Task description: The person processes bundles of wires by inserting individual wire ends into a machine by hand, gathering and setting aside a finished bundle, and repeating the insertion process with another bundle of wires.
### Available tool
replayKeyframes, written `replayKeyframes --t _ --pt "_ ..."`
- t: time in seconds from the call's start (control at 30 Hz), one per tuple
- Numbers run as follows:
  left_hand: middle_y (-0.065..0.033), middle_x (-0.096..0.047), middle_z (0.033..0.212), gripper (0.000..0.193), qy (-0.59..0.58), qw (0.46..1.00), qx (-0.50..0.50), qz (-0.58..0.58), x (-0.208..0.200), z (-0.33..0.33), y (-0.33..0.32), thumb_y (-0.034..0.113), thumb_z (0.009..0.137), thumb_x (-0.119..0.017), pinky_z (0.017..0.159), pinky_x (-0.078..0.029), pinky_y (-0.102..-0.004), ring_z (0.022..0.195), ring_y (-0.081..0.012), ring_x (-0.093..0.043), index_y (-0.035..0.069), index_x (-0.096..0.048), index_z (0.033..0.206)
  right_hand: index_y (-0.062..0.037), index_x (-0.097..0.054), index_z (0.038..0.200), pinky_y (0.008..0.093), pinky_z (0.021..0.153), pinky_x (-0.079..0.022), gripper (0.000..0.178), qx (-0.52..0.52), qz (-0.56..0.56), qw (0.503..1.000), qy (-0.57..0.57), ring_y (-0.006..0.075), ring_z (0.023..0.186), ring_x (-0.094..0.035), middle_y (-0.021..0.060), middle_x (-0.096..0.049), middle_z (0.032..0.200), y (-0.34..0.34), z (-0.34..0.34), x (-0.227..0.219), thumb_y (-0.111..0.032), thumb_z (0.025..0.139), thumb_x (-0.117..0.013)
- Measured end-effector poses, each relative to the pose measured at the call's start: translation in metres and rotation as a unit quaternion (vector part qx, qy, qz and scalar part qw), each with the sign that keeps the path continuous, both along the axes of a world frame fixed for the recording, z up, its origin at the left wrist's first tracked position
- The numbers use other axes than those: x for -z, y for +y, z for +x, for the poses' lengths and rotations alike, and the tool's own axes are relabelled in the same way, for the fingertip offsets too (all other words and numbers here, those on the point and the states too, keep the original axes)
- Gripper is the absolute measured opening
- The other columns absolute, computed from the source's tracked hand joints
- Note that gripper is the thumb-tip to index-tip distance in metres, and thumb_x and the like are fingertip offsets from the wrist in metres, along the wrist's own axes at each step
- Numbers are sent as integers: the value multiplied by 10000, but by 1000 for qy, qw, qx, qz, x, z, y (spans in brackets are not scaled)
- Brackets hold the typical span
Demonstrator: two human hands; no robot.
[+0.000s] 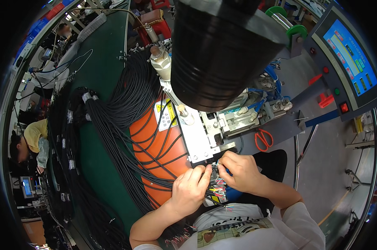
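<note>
A cable end [214,165] was held between the two hands, just below the front of a pale metal machine [199,143]. It was pinched by the closed fingertips of the left hand [191,189], and its thin wires were pinched by the thumb and forefinger of the right hand [240,173] (exactly which wires were gripped could not be made out). Beneath the fingertips, coloured wires [218,191] were bunched together. Black cables [113,114] were draped across a green tabletop [103,54] and an orange panel [146,127]. Red-handled scissors [264,140] were laid beside the machine, and a lit screen [349,54] was mounted at the far right.
</note>
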State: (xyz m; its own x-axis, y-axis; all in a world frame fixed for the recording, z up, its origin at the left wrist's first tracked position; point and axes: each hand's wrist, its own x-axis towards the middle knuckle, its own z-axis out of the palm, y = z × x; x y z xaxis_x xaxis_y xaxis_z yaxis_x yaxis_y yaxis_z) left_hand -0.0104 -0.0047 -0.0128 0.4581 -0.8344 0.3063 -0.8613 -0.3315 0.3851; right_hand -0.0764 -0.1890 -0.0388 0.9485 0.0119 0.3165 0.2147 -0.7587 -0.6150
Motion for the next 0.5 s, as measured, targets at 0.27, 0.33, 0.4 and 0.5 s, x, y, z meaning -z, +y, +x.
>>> replayKeyframes --t 0.27,0.33,0.4,0.5 --pt "-66 -507 851 466 12 997 45 63 -12 4 -2 69 727 -581 608 -476 -308 736 -203 -534 -40 -594 1179 5 -619 864 336 491 -481 75 14 63 997 -30 250 571 -614 97 -612 777 2 -3 9 -18 800 -651" --pt "-72 -479 827 616 -1 995 58 76 -13 4 -3 97 603 -664 604 -459 -335 722 -236 -518 -28 -593 1201 7 -623 869 334 494 -483 81 10 55 998 -32 252 573 -615 96 -613 779 2 -2 6 -19 799 -653" --pt "-68 -479 831 593 -28 993 62 93 -14 3 -4 105 629 -644 605 -455 -326 726 -227 -512 -31 -591 1204 8 -627 875 332 497 -486 86 6 48 998 -35 254 575 -616 96 -615 781 2 -1 3 -20 798 -655" --pt "-62 -482 843 562 -61 988 67 127 -14 2 -6 117 667 -613 609 -452 -315 736 -213 -509 -38 -587 1207 7 -634 864 339 508 -492 82 8 15 999 -28 253 590 -626 98 -621 785 3 -2 -2 -25 793 -658"
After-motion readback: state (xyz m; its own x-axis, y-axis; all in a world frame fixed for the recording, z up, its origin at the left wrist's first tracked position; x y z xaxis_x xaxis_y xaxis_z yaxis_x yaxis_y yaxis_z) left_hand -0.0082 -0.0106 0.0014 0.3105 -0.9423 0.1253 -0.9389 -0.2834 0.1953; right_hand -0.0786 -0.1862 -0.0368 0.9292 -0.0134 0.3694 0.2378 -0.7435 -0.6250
